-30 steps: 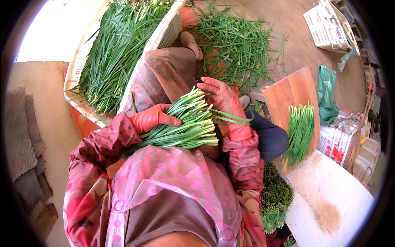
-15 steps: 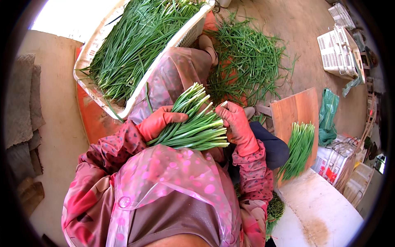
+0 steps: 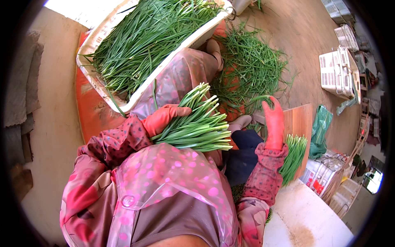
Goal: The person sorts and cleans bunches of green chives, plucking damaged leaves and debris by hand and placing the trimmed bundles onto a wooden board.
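My left hand [image 3: 163, 119], in an orange-red rubber glove, is closed round a thick bunch of garlic chives [image 3: 193, 127] above my lap. Their pale cut ends fan out toward the right. Out to the right, my right hand [image 3: 275, 125], gloved the same way, is raised with thumb and fingers apart. A loose green blade [image 3: 260, 98] shows at its fingertips; whether it still touches the glove I cannot tell. Beyond my right wrist, another bunch of chives [image 3: 294, 154] leans on a wooden board [image 3: 303, 119].
A white plastic crate [image 3: 142, 91] heaped with chives stands ahead at the left. Green trimmings [image 3: 263, 61] litter the floor ahead. Farther right are white baskets [image 3: 338, 74], a green bag [image 3: 320, 131] and a white slab [image 3: 312, 210] beside me.
My right hand has moved from the bunch's cut ends out to the right, and its fingers have parted near a loose blade. My left hand keeps its hold on the bunch.
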`<state>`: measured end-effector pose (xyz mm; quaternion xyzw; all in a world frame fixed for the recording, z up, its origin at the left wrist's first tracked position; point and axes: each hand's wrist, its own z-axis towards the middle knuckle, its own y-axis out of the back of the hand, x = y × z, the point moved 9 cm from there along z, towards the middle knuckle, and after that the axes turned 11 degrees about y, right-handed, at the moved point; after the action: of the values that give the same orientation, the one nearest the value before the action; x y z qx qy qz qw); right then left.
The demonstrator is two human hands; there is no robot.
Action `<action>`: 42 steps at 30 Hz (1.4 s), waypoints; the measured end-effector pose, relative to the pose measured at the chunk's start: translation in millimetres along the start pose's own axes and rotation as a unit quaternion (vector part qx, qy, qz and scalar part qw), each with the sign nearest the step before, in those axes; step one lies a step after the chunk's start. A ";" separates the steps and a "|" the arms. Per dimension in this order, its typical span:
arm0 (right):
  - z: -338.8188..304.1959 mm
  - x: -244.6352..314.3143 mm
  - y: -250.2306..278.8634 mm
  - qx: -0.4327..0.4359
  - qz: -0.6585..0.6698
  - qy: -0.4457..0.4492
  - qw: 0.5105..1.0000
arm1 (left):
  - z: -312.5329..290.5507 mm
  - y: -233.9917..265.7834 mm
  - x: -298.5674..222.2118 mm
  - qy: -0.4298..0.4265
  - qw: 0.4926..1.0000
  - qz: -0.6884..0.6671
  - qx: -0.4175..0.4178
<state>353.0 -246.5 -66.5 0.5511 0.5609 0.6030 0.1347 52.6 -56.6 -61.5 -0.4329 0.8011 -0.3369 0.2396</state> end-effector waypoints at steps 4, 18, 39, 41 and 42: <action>-36.7 150.9 -40.0 0.145 0.293 0.117 0.938 | 1.5 -4.2 -2.7 -0.004 1.000 -0.024 0.016; -2.4 87.9 -73.2 0.025 0.196 0.081 0.977 | 6.4 12.3 -4.2 -0.031 0.999 -0.015 0.003; 6.7 52.5 -46.7 -0.051 0.505 -0.048 0.860 | 6.6 8.7 -8.0 -0.020 0.999 0.018 0.027; -1.2 66.1 -49.5 0.029 0.448 -0.011 0.893 | 5.7 4.6 -15.6 -0.063 0.996 0.066 0.012; -9.3 81.5 -61.9 0.088 0.441 0.023 0.893 | 3.3 -2.3 -18.0 -0.051 0.993 0.100 0.025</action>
<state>288.1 -167.1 -73.4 0.7373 0.3137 0.5613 -0.2072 65.3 -43.2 -60.3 -0.3610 0.8186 -0.3081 0.3236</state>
